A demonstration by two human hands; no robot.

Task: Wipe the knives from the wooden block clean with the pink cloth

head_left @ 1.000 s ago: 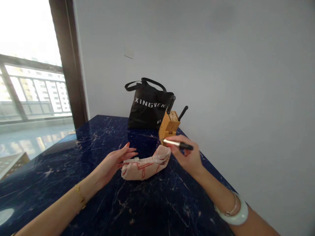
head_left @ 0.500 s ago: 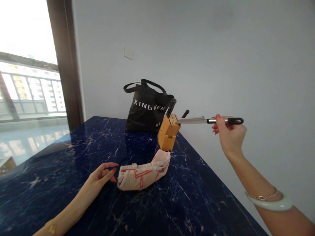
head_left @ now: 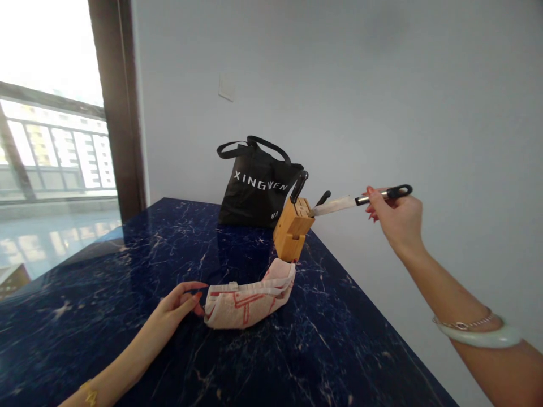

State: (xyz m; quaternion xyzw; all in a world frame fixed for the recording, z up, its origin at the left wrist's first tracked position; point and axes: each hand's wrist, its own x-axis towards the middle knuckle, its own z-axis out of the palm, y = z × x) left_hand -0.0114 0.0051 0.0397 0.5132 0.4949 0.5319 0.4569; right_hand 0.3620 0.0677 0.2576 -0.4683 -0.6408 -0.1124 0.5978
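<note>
My right hand (head_left: 396, 217) is raised to the right of the table and holds a kitchen knife (head_left: 339, 204) by its black-and-steel handle. The blade points left, with its tip just beside the top of a bamboo knife block (head_left: 292, 229). Two black handles stick out of the block. My left hand (head_left: 173, 311) rests low on the table, its fingertips at the left end of a folded cream cloth with red markings (head_left: 248, 302). It holds nothing.
A black tote bag printed "XINGWEN" (head_left: 257, 186) stands behind the block on the dark blue marble table (head_left: 339, 350). The table's right edge runs along a grey wall (head_left: 424, 102). A window (head_left: 51, 141) lies to the left.
My right hand has tilted the knife, raising the handle, with the tip closer to the block. My left hand has shifted slightly toward the cloth. The cloth and block have not moved.
</note>
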